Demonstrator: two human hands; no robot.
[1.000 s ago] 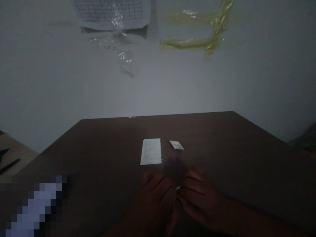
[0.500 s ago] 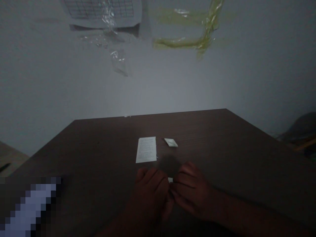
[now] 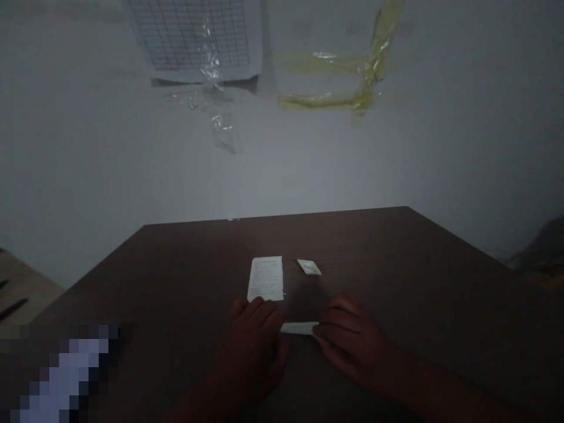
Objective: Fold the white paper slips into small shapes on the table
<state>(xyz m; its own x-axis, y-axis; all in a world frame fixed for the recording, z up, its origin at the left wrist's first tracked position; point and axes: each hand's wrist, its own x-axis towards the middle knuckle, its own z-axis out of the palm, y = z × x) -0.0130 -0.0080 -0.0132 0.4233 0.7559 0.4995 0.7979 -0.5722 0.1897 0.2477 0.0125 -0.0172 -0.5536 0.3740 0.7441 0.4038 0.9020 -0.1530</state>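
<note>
Backdrop: grey wall (image 3: 132,176) behind a dark wood table (image 3: 374,247).
Left hand (image 3: 253,338): half-curled, just beside the strip; hold unclear.
Printed sheet (image 3: 265,279): flat, text unreadable.
White paper strip (image 3: 298,328): flat between the hands; light, soft, best taken by its ends.
Small packet (image 3: 309,267): whitish, no legible label.
Right hand (image 3: 350,335): loosely curled, fingers at the strip's end; grip unclear.

The left hand (image 3: 253,346) and right hand (image 3: 350,341) have been pulled apart, so a white paper strip (image 3: 298,328) is now showing just below the printed sheet (image 3: 265,279), nice and clear.
</note>
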